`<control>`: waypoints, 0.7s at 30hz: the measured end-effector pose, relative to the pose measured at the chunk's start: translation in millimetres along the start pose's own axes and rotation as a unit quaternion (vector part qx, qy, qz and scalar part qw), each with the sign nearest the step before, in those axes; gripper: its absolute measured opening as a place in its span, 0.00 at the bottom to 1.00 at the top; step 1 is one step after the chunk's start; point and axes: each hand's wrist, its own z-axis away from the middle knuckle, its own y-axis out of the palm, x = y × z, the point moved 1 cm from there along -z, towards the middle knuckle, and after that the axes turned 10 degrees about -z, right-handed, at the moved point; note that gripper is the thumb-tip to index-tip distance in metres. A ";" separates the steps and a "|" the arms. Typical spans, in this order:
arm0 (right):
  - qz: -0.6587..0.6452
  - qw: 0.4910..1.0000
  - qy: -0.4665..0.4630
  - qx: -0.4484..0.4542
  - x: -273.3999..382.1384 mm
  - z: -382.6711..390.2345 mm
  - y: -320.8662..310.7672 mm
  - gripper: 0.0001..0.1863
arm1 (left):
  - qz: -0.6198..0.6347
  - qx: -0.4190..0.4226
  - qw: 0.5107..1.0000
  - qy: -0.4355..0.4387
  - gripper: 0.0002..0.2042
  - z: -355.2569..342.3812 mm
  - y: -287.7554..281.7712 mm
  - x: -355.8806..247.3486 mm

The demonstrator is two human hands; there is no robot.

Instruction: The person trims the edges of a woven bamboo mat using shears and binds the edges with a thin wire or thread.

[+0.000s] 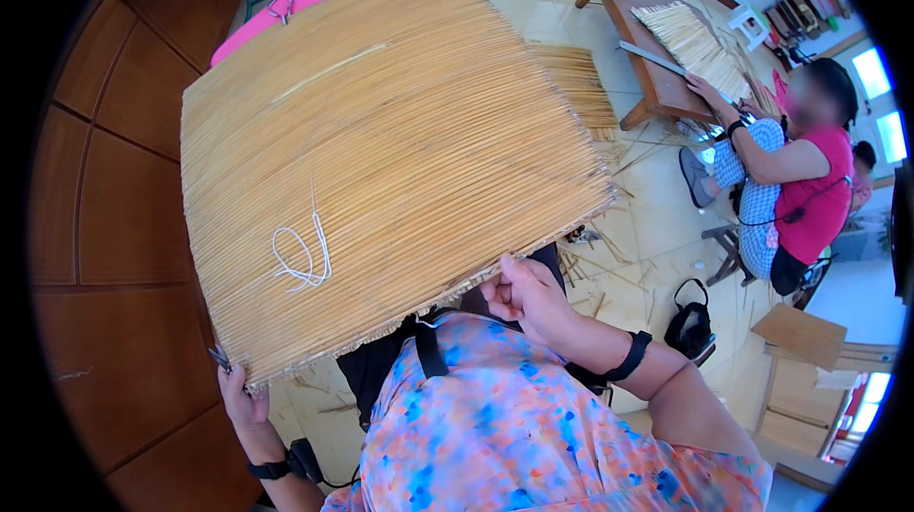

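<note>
A large mat of thin straw-coloured reeds (400,141) is held up in front of me, tilted, filling the middle of the view. A loop of white string (303,255) hangs from its surface. My left hand (243,398) grips the mat's lower left corner. My right hand (524,298) pinches its lower edge near the middle. Both wrists wear black bands.
A wooden panelled wall (114,226) runs along the left. A pink chair (262,17) stands behind the mat. At the right, another person in a pink top (809,179) works reeds on a low wooden table (647,46). A black bag (690,326) and loose reeds lie on the tiled floor.
</note>
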 end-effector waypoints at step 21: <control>0.047 0.995 -0.077 -0.034 10.6 -8.6 7.4 0.07 | -0.010 -0.043 0.999 0.018 0.17 3.8 31.7 -6.6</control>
